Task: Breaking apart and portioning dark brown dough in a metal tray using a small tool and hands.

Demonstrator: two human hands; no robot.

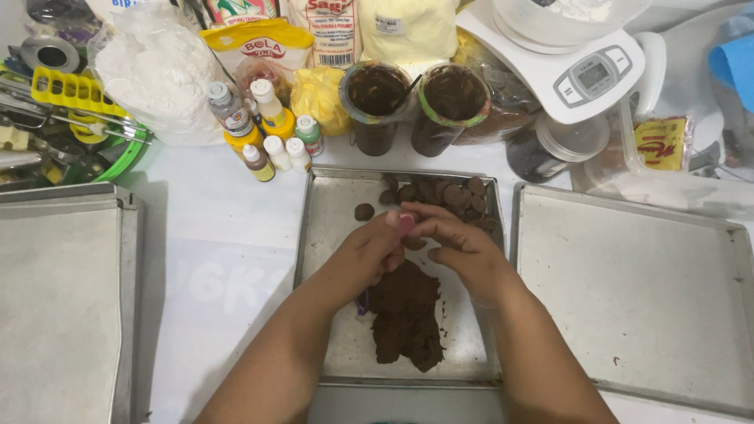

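my left hand (pixel 375 250) and right hand (pixel 459 245) pinch a small pink-tipped mould over the rectangular metal baking tray (pixel 330 235). a heap of round brown dough discs (pixel 448 195) fills the tray's far corner; one disc (pixel 364 211) lies apart. the big brown dough lump (pixel 405 314) at its near end remains unshaped.

White desk (pixel 220 235) seen from above. Three metal baking trays lie flat on it in a row: a left tray (pixel 63 314), a middle tray (pixel 330 235) and a right tray (pixel 644 298), set near one another but apart. Along the far edge stand small dropper bottles (pixel 267 133), two brown-smeared tubs (pixel 416 106), a clear bag of white powder (pixel 161 74), printed flour packets (pixel 330 31), a white kitchen scale (pixel 581 74), a dark lidded jar (pixel 550 149) and a green rack of utensils (pixel 71 118).
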